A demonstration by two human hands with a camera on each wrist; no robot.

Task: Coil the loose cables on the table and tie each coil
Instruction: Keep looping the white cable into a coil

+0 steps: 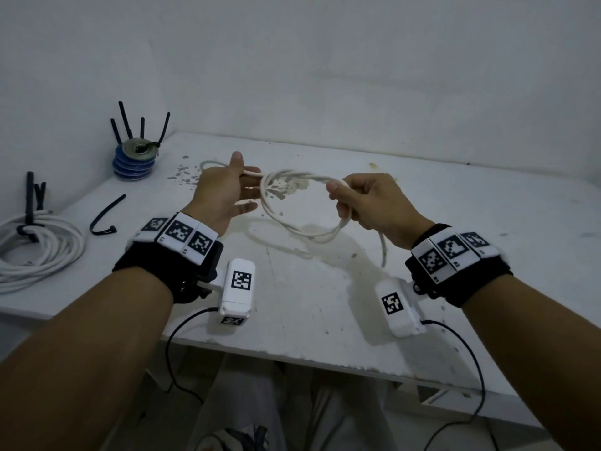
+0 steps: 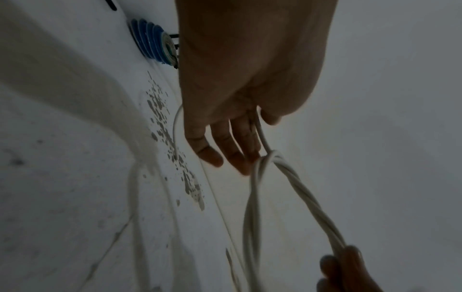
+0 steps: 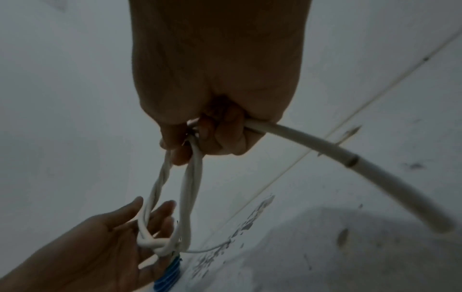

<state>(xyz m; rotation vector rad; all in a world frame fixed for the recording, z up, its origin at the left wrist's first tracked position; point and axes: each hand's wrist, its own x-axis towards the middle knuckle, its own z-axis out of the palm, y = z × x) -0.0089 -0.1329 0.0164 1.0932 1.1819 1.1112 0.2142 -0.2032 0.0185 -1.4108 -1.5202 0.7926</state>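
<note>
A white cable (image 1: pixel 294 222) hangs in several loops above the table (image 1: pixel 325 304), stretched between my two hands. My left hand (image 1: pixel 224 190) holds one strand between thumb and forefinger, its other fingers straight, right where the strand wraps around the bundle (image 2: pixel 272 158). Past that hand the thin strand (image 2: pixel 175 128) runs down to the table. My right hand (image 1: pixel 370 203) grips the gathered loops (image 3: pixel 192 177) in a fist. The cable's free end (image 3: pixel 350 160) sticks out of that fist and hangs down (image 1: pixel 383 252).
A tied white coil (image 1: pixel 42 252) with black ties lies at the table's left edge. One loose black tie (image 1: pixel 104 216) lies beside it. A stack of blue coils (image 1: pixel 135 164) with upright black ties stands in the back left corner. Walls close the back and left.
</note>
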